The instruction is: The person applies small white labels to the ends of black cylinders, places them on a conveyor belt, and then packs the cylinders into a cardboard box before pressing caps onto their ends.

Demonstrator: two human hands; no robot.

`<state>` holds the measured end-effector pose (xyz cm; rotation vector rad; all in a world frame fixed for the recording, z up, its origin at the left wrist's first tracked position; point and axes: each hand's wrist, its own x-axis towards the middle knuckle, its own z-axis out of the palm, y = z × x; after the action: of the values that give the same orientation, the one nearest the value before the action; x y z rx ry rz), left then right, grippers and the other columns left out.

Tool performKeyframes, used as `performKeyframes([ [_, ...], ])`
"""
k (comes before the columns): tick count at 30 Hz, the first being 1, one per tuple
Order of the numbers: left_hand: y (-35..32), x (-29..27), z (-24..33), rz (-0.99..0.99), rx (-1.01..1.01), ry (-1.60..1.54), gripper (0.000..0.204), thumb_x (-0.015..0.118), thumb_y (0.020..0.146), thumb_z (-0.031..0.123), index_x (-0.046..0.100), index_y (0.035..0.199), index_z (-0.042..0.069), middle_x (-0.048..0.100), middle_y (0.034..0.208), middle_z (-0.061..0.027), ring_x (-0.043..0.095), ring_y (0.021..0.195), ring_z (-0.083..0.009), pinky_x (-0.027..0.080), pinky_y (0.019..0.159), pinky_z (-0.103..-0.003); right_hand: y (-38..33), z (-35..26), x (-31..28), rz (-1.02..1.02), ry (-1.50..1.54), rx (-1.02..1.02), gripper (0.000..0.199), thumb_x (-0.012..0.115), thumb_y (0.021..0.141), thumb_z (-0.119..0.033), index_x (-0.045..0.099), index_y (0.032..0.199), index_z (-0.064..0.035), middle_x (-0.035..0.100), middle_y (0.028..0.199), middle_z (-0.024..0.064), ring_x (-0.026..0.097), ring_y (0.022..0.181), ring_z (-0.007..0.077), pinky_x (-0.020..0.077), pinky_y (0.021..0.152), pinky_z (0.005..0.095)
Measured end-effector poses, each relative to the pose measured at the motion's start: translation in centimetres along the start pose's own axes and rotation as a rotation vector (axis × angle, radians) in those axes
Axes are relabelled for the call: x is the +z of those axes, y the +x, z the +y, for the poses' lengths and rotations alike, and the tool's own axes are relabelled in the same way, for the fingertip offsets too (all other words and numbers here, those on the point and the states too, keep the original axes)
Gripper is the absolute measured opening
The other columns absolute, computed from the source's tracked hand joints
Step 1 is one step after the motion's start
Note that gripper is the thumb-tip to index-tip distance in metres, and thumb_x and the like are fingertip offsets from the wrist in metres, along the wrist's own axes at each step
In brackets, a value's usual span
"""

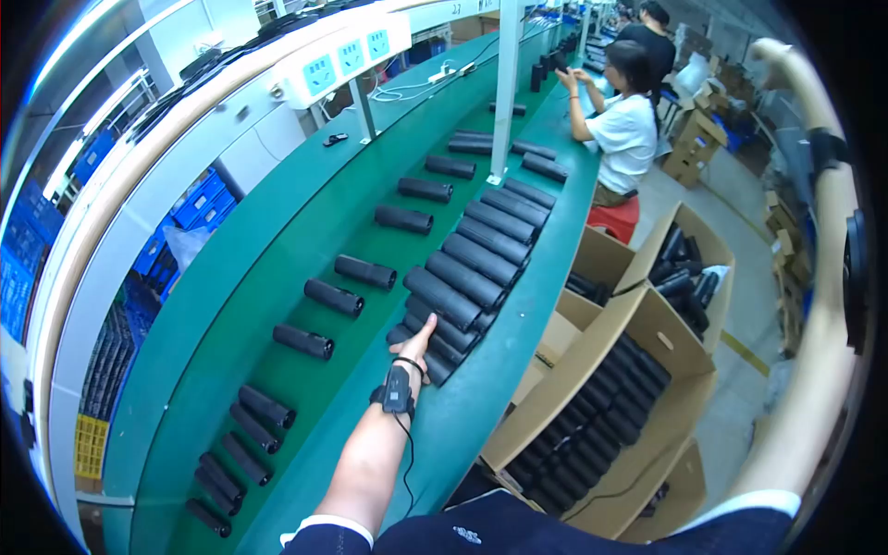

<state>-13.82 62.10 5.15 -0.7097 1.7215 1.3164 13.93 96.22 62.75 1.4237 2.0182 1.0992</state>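
My left hand point(418, 350) rests against the near end of a stack of black cylinders point(444, 294) on the green bench. Its thumb is stretched out over one cylinder, and the other fingers are partly hidden beside the pile. A small black device is strapped to that wrist, with a cable running down the forearm. My right hand point(775, 54) is raised far out at the upper right, well away from the bench. It is small and distorted near the rim, so its fingers are unclear.
More black cylinders point(303, 341) lie spaced along the sunken green strip point(351, 356). Open cardboard boxes point(680, 338) of cylinders stand right of the bench. A metal post point(505, 92) rises from the bench beyond the stack. Farther along, a person in white point(624, 129) handles a dark object.
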Motion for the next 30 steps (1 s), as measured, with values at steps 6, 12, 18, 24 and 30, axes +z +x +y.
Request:
performKeyframes([
  [6,4.0,0.5,-0.6,-0.131,0.043,-0.063,0.140,0.088,0.051,0.053,-0.009,0.142,0.007,0.034,0.139,-0.0230,0.044,0.119,-0.0425,0.028,0.086,-0.072,12.1,-25.9,11.0,-0.193,0.330,-0.522,0.067,0.077,0.069,-0.037,0.054,0.127,-0.0131,0.060,0.122,0.0089,0.059,0.108,0.0275,0.0482,0.091,0.0369],
  [12,1.8,1.6,0.4,-0.179,-0.001,-0.044,0.132,0.086,0.061,0.045,-0.016,0.139,0.015,0.028,0.141,-0.0236,0.043,0.121,-0.0435,0.031,0.084,-0.075,15.5,-40.8,20.5,-0.562,0.571,-0.662,0.056,0.065,0.081,-0.035,0.051,0.131,-0.0127,0.053,0.132,0.0100,0.052,0.119,0.0297,0.0428,0.100,0.0381],
  [18,5.3,1.2,-0.4,-0.296,-0.008,-0.096,0.113,0.081,0.071,0.037,-0.007,0.139,0.016,0.026,0.141,-0.0236,0.039,0.123,-0.0458,0.033,0.082,-0.077,23.3,-49.9,29.0,-0.375,0.728,-0.700,0.065,0.071,0.078,-0.029,0.045,0.136,-0.0153,0.049,0.135,0.0104,0.050,0.120,0.0310,0.0426,0.100,0.0392],
  [24,4.2,0.8,0.4,-0.286,0.016,-0.024,0.112,0.079,0.073,0.040,-0.008,0.139,0.018,0.021,0.143,-0.0226,0.036,0.125,-0.0457,0.035,0.082,-0.076,28.4,-55.7,31.7,-0.270,1.277,-0.300,0.079,0.067,0.083,-0.024,0.021,0.146,-0.0138,0.042,0.136,0.0246,0.044,0.125,0.0364,0.0384,0.103,0.0391],
  [30,3.3,1.1,0.7,-0.234,-0.004,0.072,0.117,0.071,0.078,0.046,-0.026,0.136,0.017,0.018,0.145,-0.0206,0.035,0.127,-0.0425,0.039,0.082,-0.072,32.4,-61.4,35.0,-0.125,1.462,-0.165,0.082,0.064,0.085,-0.029,0.015,0.148,-0.0138,0.036,0.141,0.0240,0.035,0.132,0.0366,0.0305,0.109,0.0379],
])
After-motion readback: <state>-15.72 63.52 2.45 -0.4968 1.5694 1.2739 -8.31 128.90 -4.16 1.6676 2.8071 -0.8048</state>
